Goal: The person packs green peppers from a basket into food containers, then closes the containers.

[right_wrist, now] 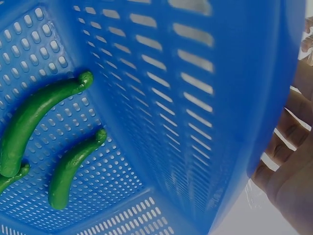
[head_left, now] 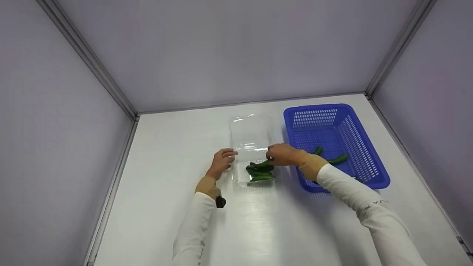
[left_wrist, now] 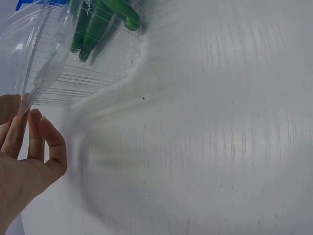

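Note:
A clear plastic clamshell box [head_left: 242, 176] lies with its lid [head_left: 251, 131] folded back. Several small green cucumbers [head_left: 261, 177] lie side by side in its base. My left hand [head_left: 221, 160] is at the box's left side; in the left wrist view its thumb and fingers pinch the clear rim [left_wrist: 46, 73]. At the right side of the box, my right hand [head_left: 283, 154] has bent fingers right at the end of the uppermost cucumber [head_left: 262, 164]. I cannot tell whether it grips that cucumber. The basket wall partly hides this hand in the right wrist view.
A blue slotted basket [head_left: 382, 181] stands to the right of the box, with my right forearm across it. More cucumbers [right_wrist: 34, 117] lie on its floor. The white table [head_left: 166, 155] is bounded by grey panels [head_left: 244, 55] at the back and sides.

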Action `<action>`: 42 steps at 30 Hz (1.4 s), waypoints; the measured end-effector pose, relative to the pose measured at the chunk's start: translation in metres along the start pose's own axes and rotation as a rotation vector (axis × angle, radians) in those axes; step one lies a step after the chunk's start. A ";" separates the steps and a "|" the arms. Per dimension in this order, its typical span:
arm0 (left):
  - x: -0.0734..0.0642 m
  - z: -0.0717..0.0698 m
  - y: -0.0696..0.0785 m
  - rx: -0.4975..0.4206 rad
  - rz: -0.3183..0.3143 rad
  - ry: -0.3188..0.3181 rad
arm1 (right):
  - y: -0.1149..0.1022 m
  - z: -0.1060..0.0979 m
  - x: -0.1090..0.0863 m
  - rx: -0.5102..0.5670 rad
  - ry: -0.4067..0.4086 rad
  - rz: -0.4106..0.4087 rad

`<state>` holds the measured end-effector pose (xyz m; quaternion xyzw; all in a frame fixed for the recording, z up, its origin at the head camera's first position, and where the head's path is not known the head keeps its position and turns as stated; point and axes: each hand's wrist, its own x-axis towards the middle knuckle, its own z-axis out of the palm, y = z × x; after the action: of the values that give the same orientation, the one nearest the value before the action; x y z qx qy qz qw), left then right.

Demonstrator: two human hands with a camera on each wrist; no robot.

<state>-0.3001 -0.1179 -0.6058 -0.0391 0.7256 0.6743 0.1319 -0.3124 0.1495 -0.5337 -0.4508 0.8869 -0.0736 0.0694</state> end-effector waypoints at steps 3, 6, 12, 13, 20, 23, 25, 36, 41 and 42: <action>-0.004 0.000 0.005 -0.017 0.008 -0.020 | 0.001 0.001 -0.001 0.001 -0.005 0.009; -0.005 0.001 0.005 -0.018 0.016 -0.017 | 0.002 0.001 -0.001 0.002 -0.017 0.022; -0.001 0.002 -0.001 -0.005 0.011 0.013 | 0.002 0.000 -0.004 0.007 -0.021 0.008; -0.001 0.002 -0.001 -0.004 0.010 0.014 | 0.002 0.000 -0.005 0.004 -0.021 0.004; 0.000 0.002 0.000 0.005 0.009 0.022 | 0.005 -0.004 -0.011 0.011 -0.015 -0.025; 0.000 0.002 0.000 0.013 0.003 0.026 | 0.005 -0.007 -0.015 -0.002 0.012 -0.041; 0.000 0.003 0.000 0.018 -0.003 0.029 | 0.006 -0.008 -0.019 -0.034 0.043 -0.048; 0.000 0.002 0.001 0.019 0.010 0.025 | 0.016 -0.017 -0.042 -0.050 0.249 0.027; 0.001 0.001 -0.002 0.018 -0.007 0.026 | 0.025 -0.023 -0.057 -0.031 0.259 0.063; 0.001 0.000 -0.002 0.016 -0.006 0.027 | 0.027 -0.023 -0.059 -0.026 0.256 0.071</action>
<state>-0.3009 -0.1175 -0.6084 -0.0493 0.7326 0.6675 0.1241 -0.3031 0.2146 -0.5125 -0.4069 0.9048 -0.1165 -0.0475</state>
